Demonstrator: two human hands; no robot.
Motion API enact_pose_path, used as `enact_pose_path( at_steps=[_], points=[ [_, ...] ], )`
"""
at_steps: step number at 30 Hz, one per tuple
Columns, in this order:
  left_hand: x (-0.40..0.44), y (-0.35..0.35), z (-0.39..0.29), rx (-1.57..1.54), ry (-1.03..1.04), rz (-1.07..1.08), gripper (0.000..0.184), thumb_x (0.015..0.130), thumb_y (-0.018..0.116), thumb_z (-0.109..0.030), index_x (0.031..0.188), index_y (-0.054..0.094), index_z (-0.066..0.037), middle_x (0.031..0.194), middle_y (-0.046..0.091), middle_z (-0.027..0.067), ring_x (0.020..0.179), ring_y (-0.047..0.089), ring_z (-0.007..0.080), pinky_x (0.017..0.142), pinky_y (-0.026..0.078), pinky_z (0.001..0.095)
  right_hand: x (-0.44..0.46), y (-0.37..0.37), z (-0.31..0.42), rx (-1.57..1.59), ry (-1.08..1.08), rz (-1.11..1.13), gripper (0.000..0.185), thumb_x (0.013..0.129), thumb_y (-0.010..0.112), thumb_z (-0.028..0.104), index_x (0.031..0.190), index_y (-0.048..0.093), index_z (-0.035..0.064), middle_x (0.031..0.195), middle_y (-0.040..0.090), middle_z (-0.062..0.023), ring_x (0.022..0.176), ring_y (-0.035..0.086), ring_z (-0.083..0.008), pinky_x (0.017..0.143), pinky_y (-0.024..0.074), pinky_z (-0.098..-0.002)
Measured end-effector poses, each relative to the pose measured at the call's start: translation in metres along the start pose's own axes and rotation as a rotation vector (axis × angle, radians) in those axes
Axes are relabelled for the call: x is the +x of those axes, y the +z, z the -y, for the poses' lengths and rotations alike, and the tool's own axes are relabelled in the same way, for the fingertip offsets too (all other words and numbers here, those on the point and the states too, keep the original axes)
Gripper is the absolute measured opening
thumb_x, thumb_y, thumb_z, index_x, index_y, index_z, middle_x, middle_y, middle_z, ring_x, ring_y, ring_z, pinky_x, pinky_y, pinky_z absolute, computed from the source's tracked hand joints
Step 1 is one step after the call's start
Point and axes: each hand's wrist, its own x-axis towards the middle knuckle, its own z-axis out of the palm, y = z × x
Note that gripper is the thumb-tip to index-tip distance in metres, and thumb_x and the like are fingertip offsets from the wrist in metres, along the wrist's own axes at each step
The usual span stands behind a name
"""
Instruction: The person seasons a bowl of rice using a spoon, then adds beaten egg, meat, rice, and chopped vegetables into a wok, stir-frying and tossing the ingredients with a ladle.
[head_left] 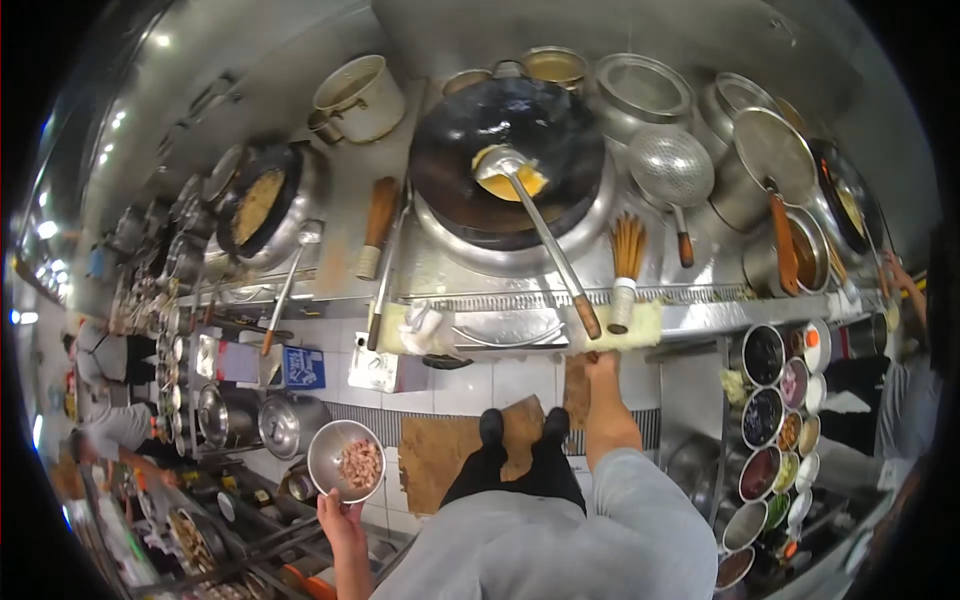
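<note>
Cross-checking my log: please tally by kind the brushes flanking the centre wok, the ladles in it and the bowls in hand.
Brushes, left brush and right brush: 2
Ladle in centre wok: 1
Bowl in left hand: 1
Total: 4

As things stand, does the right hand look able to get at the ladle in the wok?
Probably yes: the right hand is close to the wooden end of the ladle, which slants out of the wok toward the person, with nothing visibly blocking it.

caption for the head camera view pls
Seen from above: left hand holding a metal bowl of pink pieces, ladle resting in a wok
</note>
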Motion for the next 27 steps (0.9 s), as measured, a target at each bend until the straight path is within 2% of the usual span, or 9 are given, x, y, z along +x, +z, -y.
enact_pose_path(
  at_steps=[2,4,7,8,11,13,18,25,27],
  points=[
    [-0.007,0.003,0.001,0.017,-0.015,0.001,0.017,0.093,0.053,-0.012,0.109,0.050,-0.005,0.109,0.059,0.0071,0.100,0.062,0.0204,0.084,0.056,0.0400,0.044,-0.028,-0.030,0.105,-0.168,-0.012,0.012,0.095,0.048,0.019,0.099,0.055,0.0101,0.082,0.057,-0.0016,0.065,0.051,-0.0127,0.058,0.0434,-0.0251],
    [-0.011,0.021,-0.002,-0.008,-0.009,0.018,0.017,0.094,0.053,-0.012,0.109,0.050,-0.005,0.108,0.059,0.0073,0.100,0.062,0.0200,0.085,0.056,0.0400,0.011,-0.043,-0.042,-0.711,-0.493,-0.049,0.022,0.096,0.053,0.022,0.110,0.059,0.0063,0.096,0.061,-0.0034,0.085,0.057,-0.0120,0.072,0.0491,-0.0300],
    [-0.007,0.029,-0.001,-0.048,-0.015,0.064,0.017,0.093,0.056,-0.015,0.107,0.050,-0.006,0.109,0.059,0.0077,0.102,0.061,0.0195,0.085,0.055,0.0395,-0.026,-0.099,-0.053,-0.746,-0.555,0.063,0.024,0.095,0.055,0.022,0.111,0.057,0.0040,0.101,0.059,-0.0067,0.093,0.056,-0.0166,0.080,0.0474,-0.0333],
    [-0.003,0.033,-0.002,-0.068,-0.008,0.071,0.017,0.093,0.056,-0.015,0.107,0.050,-0.006,0.109,0.059,0.0077,0.102,0.061,0.0195,0.085,0.055,0.0395,-0.079,-0.086,-0.032,-0.723,-0.515,0.114,0.027,0.095,0.056,0.023,0.113,0.057,0.0029,0.104,0.058,-0.0094,0.097,0.056,-0.0209,0.084,0.0466,-0.0352],
    [0.014,0.046,0.000,-0.090,-0.007,0.018,0.014,0.093,0.056,-0.015,0.102,0.050,-0.007,0.104,0.059,0.0072,0.098,0.062,0.0195,0.077,0.055,0.0365,-0.241,0.051,0.047,-1.292,-1.336,0.105,0.039,0.093,0.057,0.019,0.130,0.048,0.0074,0.107,0.056,-0.0150,0.101,0.056,-0.0301,0.085,0.0469,-0.0386],
    [0.029,0.054,-0.001,-0.113,0.004,0.075,0.013,0.094,0.056,-0.015,0.102,0.049,-0.007,0.103,0.059,0.0070,0.096,0.062,0.0193,0.076,0.056,0.0365,-0.282,0.129,0.071,-1.539,-1.568,0.249,0.049,0.089,0.061,0.020,0.133,0.046,0.0024,0.112,0.055,-0.0203,0.107,0.054,-0.0370,0.088,0.0469,-0.0446],
    [0.047,0.072,-0.019,-0.228,0.058,0.221,0.014,0.094,0.055,-0.015,0.103,0.048,-0.007,0.104,0.059,0.0080,0.094,0.063,0.0188,0.076,0.056,0.0370,-0.207,0.204,0.079,-2.197,-1.231,0.288,0.054,0.091,0.048,0.011,0.143,0.036,0.0080,0.100,0.057,-0.0248,0.094,0.062,-0.0434,0.078,0.0515,-0.0478],
    [0.090,0.044,-0.038,-0.364,0.025,0.197,0.013,0.095,0.053,-0.015,0.102,0.047,-0.006,0.107,0.058,0.0094,0.099,0.061,0.0200,0.083,0.055,0.0393,-0.308,0.248,0.136,-2.443,-1.465,0.080,0.056,0.089,0.045,0.010,0.145,0.035,0.0126,0.093,0.062,-0.0255,0.082,0.065,-0.0423,0.073,0.0540,-0.0491],
    [0.112,0.024,-0.042,-0.354,0.021,0.199,0.012,0.095,0.053,-0.015,0.099,0.047,-0.006,0.106,0.058,0.0091,0.099,0.061,0.0194,0.083,0.055,0.0389,-0.371,0.271,0.136,-2.609,-1.126,0.067,0.058,0.089,0.049,0.014,0.145,0.035,0.0196,0.101,0.063,-0.0273,0.090,0.065,-0.0417,0.077,0.0531,-0.0492]
  ],
)
